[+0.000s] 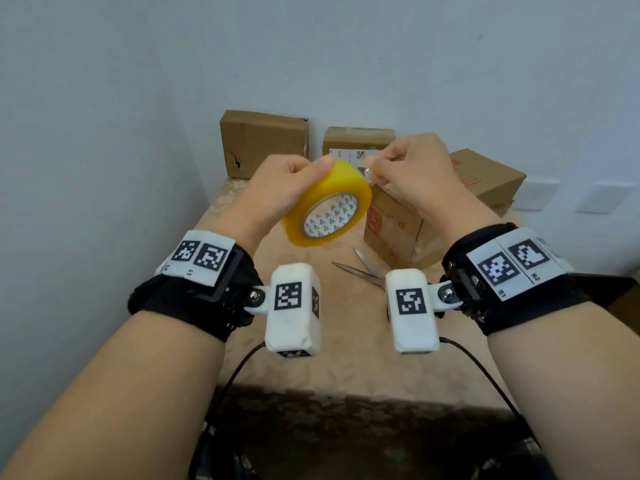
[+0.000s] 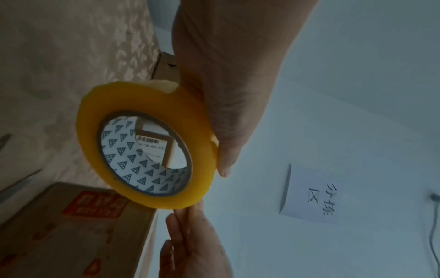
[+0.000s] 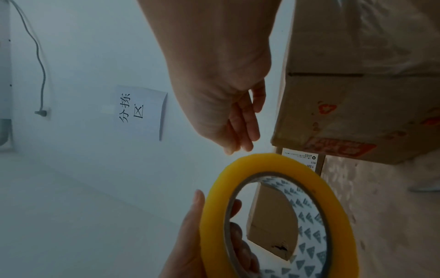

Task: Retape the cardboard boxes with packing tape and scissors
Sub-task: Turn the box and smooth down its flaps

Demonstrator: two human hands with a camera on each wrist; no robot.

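Left hand [image 1: 277,188] grips yellow tape roll [image 1: 327,204] above surface [image 1: 332,358]; right hand [image 1: 412,168] pinches loose tape end [image 1: 370,174]; scissors [image 1: 363,270] below.

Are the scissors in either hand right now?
No, the scissors lie open on the table while both hands work the tape roll.

A: Where is the head camera looking from?

B: It's looking forward and down over both forearms at the table [image 1: 311,358] and the wall behind.

A: And the wrist cameras?

B: Each is sitting very close, looking along its own hand. Both are catching the tape roll [image 2: 145,146] [image 3: 273,216] and the paper sign [image 2: 311,195] [image 3: 140,111] on the wall.
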